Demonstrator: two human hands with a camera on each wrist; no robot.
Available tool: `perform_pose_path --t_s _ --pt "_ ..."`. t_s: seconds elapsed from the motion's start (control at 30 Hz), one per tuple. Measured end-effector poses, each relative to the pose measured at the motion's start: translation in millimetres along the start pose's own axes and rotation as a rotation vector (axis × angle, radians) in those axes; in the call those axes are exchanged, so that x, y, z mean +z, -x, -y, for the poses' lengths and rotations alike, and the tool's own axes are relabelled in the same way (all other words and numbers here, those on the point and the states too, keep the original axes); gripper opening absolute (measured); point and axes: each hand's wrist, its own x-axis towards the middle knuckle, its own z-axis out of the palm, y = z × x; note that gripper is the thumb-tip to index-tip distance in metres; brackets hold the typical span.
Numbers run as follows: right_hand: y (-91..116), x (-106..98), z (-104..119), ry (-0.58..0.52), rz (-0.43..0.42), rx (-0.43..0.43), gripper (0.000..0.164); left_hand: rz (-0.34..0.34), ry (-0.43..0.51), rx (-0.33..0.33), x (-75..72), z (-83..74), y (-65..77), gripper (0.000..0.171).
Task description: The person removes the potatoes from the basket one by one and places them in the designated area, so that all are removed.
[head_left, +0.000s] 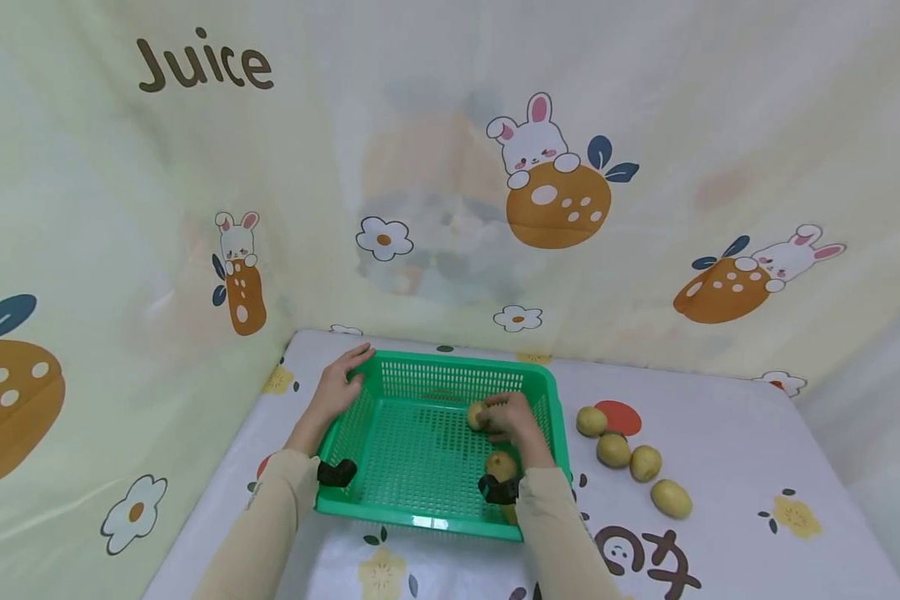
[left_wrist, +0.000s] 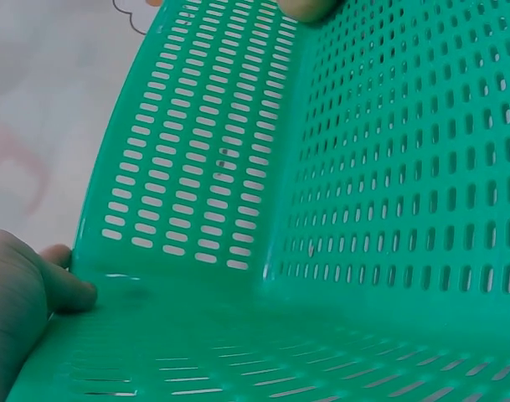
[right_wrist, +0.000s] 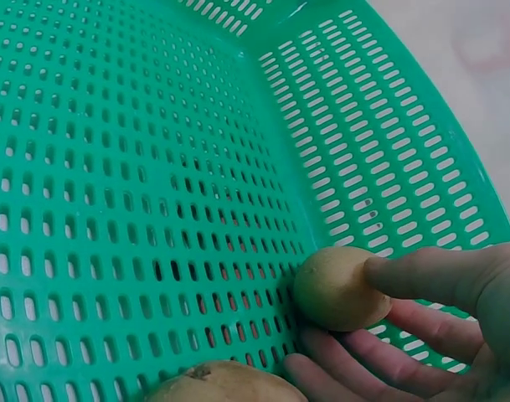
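A green plastic basket (head_left: 420, 454) with slotted walls stands on the table. My left hand (head_left: 339, 385) grips its rim at the far left corner; in the left wrist view the thumb (left_wrist: 70, 293) lies over the inside of the edge. Inside the basket, near the far right, my right hand (head_left: 512, 419) pinches a potato (right_wrist: 342, 289) between thumb and fingers, low by the basket floor. Another potato (head_left: 501, 465) lies by the right wall, closer to me, partly covered by the black wrist camera (head_left: 499, 489). In the right wrist view that potato (right_wrist: 225, 385) shows at the bottom edge.
Several loose potatoes (head_left: 613, 451) lie on the table to the right of the basket, the nearest potato (head_left: 671, 498) a little apart. A patterned cloth (head_left: 750, 467) covers the table. Printed curtains (head_left: 435, 167) hang behind and at both sides.
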Motion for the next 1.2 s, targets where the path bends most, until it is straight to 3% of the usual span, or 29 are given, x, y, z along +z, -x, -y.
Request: perform_pose_path --t_s 0.27,0.5,0.7,1.2 --pt "-2.0 2.1 1.0 -0.022 -0.009 -0.028 0.034 0.006 0.007 -0.011 -1.3 0.0 -1.2 0.052" --pt "-0.5 -0.5 9.3 -0.071 -0.016 -0.051 0.036 -0.045 -0.014 0.028 -1.8 0.3 -5.4 0.052" --pt "14.4 -7.2 16.1 -0.168 -0.030 -0.067 0.042 -0.002 -0.016 0.005 2.5 1.0 -1.4 0.053" --pt "58.2 -48.8 27.5 -0.260 -0.094 -0.101 0.043 -0.004 -0.006 0.001 3.9 2.0 0.0 0.053"
